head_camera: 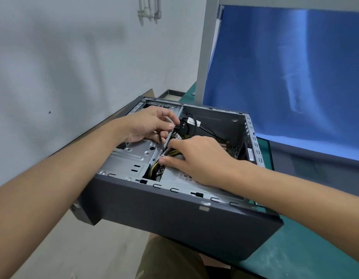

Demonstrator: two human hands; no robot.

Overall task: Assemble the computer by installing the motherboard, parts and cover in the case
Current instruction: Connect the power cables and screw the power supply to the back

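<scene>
Open computer case: left hand grips near-to-far crossbar; right hand, nearer, pinches cable bundle just beside it.

A grey metal post rises from the far end of a green table mat. Right of the post hangs a blue sheet. Left of it, white pipes run high on a pale wall. Well below the post, brown trouser cloth shows.

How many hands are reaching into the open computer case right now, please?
2: the left hand holds the grey bar across the computer case; the right hand pinches the cables beside it.
</scene>
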